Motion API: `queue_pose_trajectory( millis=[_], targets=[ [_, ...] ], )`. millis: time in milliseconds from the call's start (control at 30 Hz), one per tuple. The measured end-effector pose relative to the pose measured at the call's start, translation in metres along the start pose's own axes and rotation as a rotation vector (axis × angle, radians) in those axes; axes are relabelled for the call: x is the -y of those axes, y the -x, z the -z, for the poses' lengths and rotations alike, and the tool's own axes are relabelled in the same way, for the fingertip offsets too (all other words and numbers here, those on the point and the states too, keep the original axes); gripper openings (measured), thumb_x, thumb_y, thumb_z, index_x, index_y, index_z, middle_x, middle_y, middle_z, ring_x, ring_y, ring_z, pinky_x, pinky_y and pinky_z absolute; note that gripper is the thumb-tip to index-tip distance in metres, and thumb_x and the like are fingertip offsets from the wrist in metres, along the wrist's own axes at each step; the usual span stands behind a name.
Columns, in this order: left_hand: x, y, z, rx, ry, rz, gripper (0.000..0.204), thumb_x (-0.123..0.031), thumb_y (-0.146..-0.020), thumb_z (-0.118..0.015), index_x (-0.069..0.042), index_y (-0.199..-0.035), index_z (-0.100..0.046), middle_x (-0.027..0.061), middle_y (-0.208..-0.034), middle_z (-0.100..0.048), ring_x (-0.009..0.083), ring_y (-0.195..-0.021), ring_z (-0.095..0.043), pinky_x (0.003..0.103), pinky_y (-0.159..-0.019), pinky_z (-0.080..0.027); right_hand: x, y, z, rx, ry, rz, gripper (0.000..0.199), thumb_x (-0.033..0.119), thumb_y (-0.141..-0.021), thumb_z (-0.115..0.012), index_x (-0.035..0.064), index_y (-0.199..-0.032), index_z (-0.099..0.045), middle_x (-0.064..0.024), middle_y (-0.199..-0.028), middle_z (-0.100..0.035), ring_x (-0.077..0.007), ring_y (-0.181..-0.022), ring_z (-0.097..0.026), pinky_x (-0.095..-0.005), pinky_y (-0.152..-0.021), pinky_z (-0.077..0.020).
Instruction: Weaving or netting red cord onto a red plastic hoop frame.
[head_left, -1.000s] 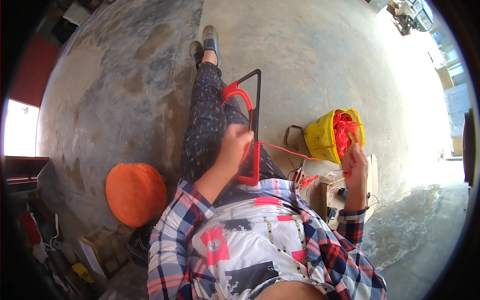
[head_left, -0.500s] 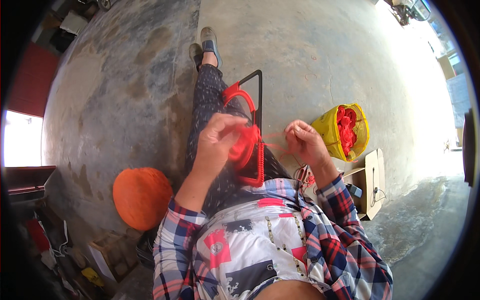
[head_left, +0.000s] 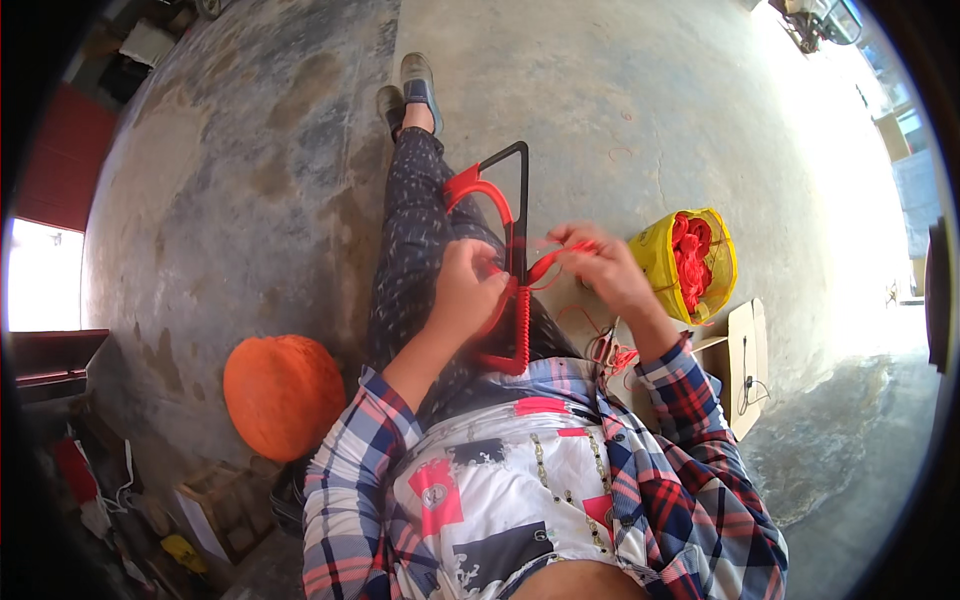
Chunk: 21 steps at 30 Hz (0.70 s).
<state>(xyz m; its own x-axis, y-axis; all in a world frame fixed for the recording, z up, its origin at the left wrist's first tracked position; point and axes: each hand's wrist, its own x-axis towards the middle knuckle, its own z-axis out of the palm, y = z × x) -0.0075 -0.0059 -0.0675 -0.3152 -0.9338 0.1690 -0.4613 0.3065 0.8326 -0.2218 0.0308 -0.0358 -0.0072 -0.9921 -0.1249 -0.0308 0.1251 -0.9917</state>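
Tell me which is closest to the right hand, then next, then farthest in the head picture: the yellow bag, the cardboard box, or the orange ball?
1. The yellow bag, full of red cord, just right of the right hand.
2. The cardboard box, lower right, past the bag.
3. The orange ball, far across on the left side, on the floor.

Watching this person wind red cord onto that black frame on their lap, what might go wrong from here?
The loose red cord trails down beside the person's lap, so it might snag or tangle as it is pulled. The black frame rests only on the legs, steadied by the left hand, so it may tip. The right hand pinches the strand taut; a slip could loosen the wraps.
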Motion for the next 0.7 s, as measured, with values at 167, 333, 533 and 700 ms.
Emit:
queue_pose_trajectory(
  millis=[167,333,533,700],
  targets=[
    [0.002,0.002,-0.009,0.363,1.033,0.754,0.024,-0.004,-0.079,-0.049,-0.002,-0.103,-0.053,0.0059,-0.091,-0.059,0.0139,-0.075,-0.055,0.025,-0.074,-0.046,0.074,0.007,0.012,0.054,-0.591,0.091,0.019,0.018,-0.089,-0.056,0.0054,-0.076,-0.052,-0.0100,-0.087,-0.062,-0.0193,-0.081,-0.059,-0.0304,-0.075,-0.0452],
    [0.002,0.005,-0.014,0.382,1.153,0.770,0.022,-0.005,-0.078,-0.045,-0.004,-0.098,-0.054,0.0030,-0.082,-0.057,0.0110,-0.066,-0.049,0.023,-0.065,-0.044,0.139,0.049,-0.012,0.261,-1.042,0.097,0.027,0.028,-0.089,-0.055,0.0101,-0.075,-0.040,-0.0072,-0.072,-0.055,-0.0166,-0.052,-0.048,-0.0291,-0.051,-0.0384],
    [0.012,0.005,-0.026,0.354,1.186,0.856,0.017,-0.005,-0.078,-0.046,-0.006,-0.093,-0.053,0.0006,-0.078,-0.057,0.0099,-0.067,-0.051,0.022,-0.066,-0.043,0.178,0.086,-0.023,0.690,-1.205,0.121,0.025,0.022,-0.093,-0.055,0.0101,-0.083,-0.035,-0.0070,-0.060,-0.049,-0.0109,-0.040,-0.033,-0.0287,-0.038,-0.0243],
    [0.008,0.005,-0.039,0.208,0.929,0.715,0.030,-0.002,-0.077,-0.047,-0.002,-0.106,-0.054,0.0043,-0.087,-0.057,0.0144,-0.076,-0.054,0.025,-0.069,-0.044,0.191,0.082,-0.011,0.794,-1.229,0.332,0.026,0.016,-0.094,-0.058,0.0083,-0.090,-0.033,-0.0116,-0.060,-0.050,-0.0142,-0.038,-0.034,-0.0297,-0.036,-0.0241]
  ],
)
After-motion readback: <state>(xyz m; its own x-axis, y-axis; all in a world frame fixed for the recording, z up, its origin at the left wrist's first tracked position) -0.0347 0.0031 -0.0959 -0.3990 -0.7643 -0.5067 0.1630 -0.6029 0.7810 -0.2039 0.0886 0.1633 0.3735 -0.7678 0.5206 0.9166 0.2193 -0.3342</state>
